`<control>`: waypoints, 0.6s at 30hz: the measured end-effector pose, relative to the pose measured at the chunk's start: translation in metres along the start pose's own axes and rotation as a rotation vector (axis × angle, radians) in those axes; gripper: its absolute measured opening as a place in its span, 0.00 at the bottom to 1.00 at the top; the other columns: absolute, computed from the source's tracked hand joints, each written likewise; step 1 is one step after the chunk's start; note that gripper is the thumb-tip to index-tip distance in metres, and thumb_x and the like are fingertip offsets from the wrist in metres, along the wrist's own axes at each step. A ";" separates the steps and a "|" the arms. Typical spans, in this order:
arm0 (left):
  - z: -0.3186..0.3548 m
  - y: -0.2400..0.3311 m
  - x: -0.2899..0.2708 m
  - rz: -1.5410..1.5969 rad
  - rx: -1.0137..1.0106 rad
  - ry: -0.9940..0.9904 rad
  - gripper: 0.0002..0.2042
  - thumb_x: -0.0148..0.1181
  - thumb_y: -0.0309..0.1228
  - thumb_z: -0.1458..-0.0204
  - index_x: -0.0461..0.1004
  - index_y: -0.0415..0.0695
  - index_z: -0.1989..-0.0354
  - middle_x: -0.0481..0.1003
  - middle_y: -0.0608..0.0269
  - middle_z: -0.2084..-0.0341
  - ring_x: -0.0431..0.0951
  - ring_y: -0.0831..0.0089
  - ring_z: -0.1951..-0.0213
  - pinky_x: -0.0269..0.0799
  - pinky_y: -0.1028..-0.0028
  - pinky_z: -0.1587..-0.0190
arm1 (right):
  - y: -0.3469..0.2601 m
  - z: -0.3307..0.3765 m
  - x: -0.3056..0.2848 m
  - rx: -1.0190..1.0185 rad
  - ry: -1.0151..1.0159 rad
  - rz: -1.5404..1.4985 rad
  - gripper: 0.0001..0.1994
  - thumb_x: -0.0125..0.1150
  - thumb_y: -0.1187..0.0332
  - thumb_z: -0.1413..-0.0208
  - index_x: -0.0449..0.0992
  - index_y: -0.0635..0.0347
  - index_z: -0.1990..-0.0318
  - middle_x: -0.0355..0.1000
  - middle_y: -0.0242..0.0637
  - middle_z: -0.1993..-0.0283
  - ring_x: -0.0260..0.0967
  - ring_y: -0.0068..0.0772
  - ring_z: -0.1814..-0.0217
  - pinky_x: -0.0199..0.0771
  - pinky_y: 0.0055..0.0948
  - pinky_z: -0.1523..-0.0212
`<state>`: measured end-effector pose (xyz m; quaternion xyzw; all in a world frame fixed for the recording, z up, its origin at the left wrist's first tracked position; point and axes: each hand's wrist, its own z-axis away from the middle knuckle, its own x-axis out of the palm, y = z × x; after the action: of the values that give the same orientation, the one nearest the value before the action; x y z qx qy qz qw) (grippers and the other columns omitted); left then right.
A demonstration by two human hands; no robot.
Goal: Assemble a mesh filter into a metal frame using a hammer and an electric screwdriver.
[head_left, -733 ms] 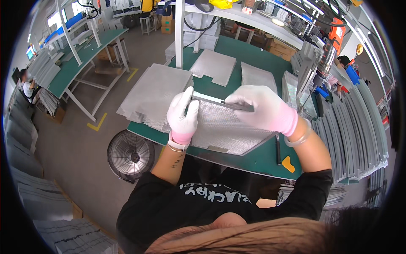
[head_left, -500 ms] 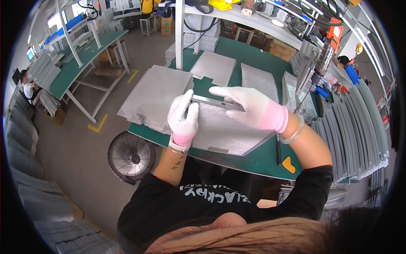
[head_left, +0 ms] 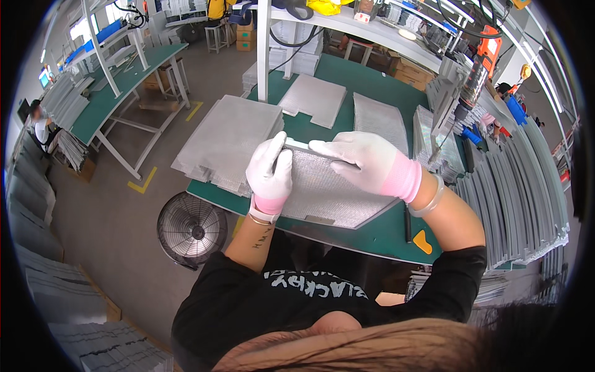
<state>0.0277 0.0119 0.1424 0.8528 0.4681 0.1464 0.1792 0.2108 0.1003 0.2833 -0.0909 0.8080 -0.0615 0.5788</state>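
Both my hands wear white gloves with pink cuffs. Between them runs a narrow metal strip (head_left: 299, 144), along the far side of a silvery mesh panel (head_left: 334, 193). My left hand (head_left: 269, 166) is closed on the strip's left end, thumb and forefinger pointing up. Further right, my right hand (head_left: 365, 160) pinches the strip between thumb and fingers and covers its right end. Whether the strip is joined to the panel I cannot tell. The panel lies on the green tabletop (head_left: 381, 232), its near edge bearing a small tab.
Stacked mesh sheets (head_left: 232, 133) lie left, with more sheets (head_left: 315, 98) behind. An orange power screwdriver (head_left: 486, 59) hangs at right above curved stacks of metal strips (head_left: 514, 186). A black-handled tool (head_left: 408, 224) and yellow scraper (head_left: 423, 242) lie near the front edge. A floor fan (head_left: 193, 229) stands left.
My right hand has slid slightly along the strip, its forefinger coming down from above onto it. My left hand has hardly moved.
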 end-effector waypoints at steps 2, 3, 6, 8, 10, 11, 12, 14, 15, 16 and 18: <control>0.005 -0.006 -0.001 0.159 -0.100 -0.011 0.17 0.63 0.20 0.49 0.76 0.36 0.49 0.75 0.58 0.60 0.75 0.71 0.63 0.71 0.75 0.59 | -0.002 -0.002 0.000 -0.012 0.017 -0.018 0.23 0.58 0.76 0.47 0.72 0.60 0.41 0.71 0.47 0.65 0.71 0.51 0.61 0.72 0.42 0.58; 0.007 -0.008 -0.001 0.318 -0.201 -0.021 0.17 0.63 0.20 0.49 0.76 0.37 0.49 0.74 0.58 0.57 0.74 0.73 0.62 0.71 0.76 0.58 | -0.002 -0.002 -0.001 -0.012 0.017 -0.018 0.23 0.58 0.76 0.47 0.72 0.60 0.41 0.71 0.47 0.65 0.71 0.51 0.61 0.72 0.42 0.58; -0.007 0.001 -0.005 0.493 -0.189 -0.033 0.16 0.64 0.20 0.49 0.76 0.38 0.51 0.71 0.58 0.53 0.72 0.75 0.59 0.69 0.77 0.55 | -0.001 -0.002 0.001 -0.037 0.004 -0.030 0.24 0.58 0.77 0.48 0.72 0.60 0.41 0.71 0.47 0.66 0.71 0.51 0.62 0.72 0.42 0.58; -0.005 -0.004 -0.008 0.565 -0.221 -0.057 0.14 0.64 0.21 0.48 0.75 0.39 0.52 0.70 0.59 0.53 0.71 0.75 0.58 0.69 0.76 0.54 | -0.005 -0.003 0.001 -0.023 -0.003 0.005 0.24 0.59 0.77 0.49 0.72 0.60 0.41 0.71 0.46 0.67 0.71 0.51 0.63 0.72 0.42 0.59; -0.003 -0.009 -0.011 0.640 -0.257 -0.085 0.13 0.64 0.22 0.48 0.75 0.39 0.53 0.69 0.59 0.52 0.71 0.75 0.58 0.68 0.76 0.53 | -0.007 -0.003 0.001 -0.029 0.007 0.005 0.25 0.60 0.77 0.50 0.72 0.60 0.41 0.71 0.46 0.67 0.71 0.51 0.64 0.72 0.42 0.60; -0.005 -0.012 -0.011 0.615 -0.218 -0.111 0.14 0.64 0.22 0.48 0.73 0.40 0.52 0.69 0.58 0.53 0.71 0.74 0.58 0.69 0.75 0.54 | -0.008 -0.003 0.001 -0.033 0.018 0.005 0.25 0.60 0.76 0.51 0.72 0.60 0.41 0.70 0.45 0.68 0.70 0.50 0.64 0.72 0.43 0.61; -0.006 -0.014 -0.010 0.589 -0.179 -0.137 0.15 0.64 0.23 0.48 0.72 0.40 0.52 0.69 0.58 0.54 0.71 0.73 0.59 0.69 0.74 0.54 | -0.009 -0.004 0.000 -0.027 0.018 0.002 0.25 0.60 0.76 0.51 0.72 0.60 0.41 0.70 0.45 0.68 0.70 0.50 0.64 0.72 0.43 0.61; -0.007 -0.015 -0.005 0.605 -0.117 -0.153 0.15 0.64 0.23 0.48 0.70 0.41 0.52 0.69 0.57 0.55 0.71 0.72 0.60 0.69 0.73 0.55 | -0.010 -0.004 -0.002 -0.012 -0.060 0.065 0.26 0.63 0.74 0.53 0.73 0.59 0.42 0.71 0.44 0.68 0.71 0.48 0.65 0.72 0.41 0.63; -0.007 -0.015 -0.002 0.621 -0.045 -0.166 0.16 0.64 0.23 0.48 0.69 0.42 0.51 0.70 0.57 0.57 0.72 0.70 0.60 0.69 0.72 0.56 | -0.011 -0.002 -0.004 -0.002 -0.061 0.057 0.26 0.63 0.74 0.53 0.73 0.59 0.42 0.71 0.44 0.68 0.71 0.48 0.65 0.72 0.41 0.63; -0.008 -0.017 -0.004 0.617 -0.057 -0.171 0.16 0.64 0.23 0.48 0.69 0.42 0.51 0.70 0.57 0.57 0.72 0.70 0.60 0.69 0.72 0.56 | -0.013 -0.002 -0.006 -0.035 -0.061 0.164 0.26 0.65 0.73 0.54 0.74 0.59 0.43 0.71 0.42 0.68 0.71 0.46 0.65 0.72 0.40 0.64; -0.008 -0.021 -0.010 0.510 0.084 -0.245 0.18 0.62 0.22 0.50 0.67 0.43 0.50 0.71 0.55 0.61 0.72 0.67 0.61 0.70 0.70 0.58 | -0.019 0.003 -0.010 -0.060 -0.062 0.259 0.26 0.66 0.72 0.55 0.75 0.59 0.44 0.72 0.41 0.68 0.72 0.44 0.65 0.71 0.38 0.64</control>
<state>0.0037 0.0152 0.1395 0.9611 0.2189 0.0633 0.1562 0.2187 0.0838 0.2955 -0.0050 0.7963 0.0406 0.6035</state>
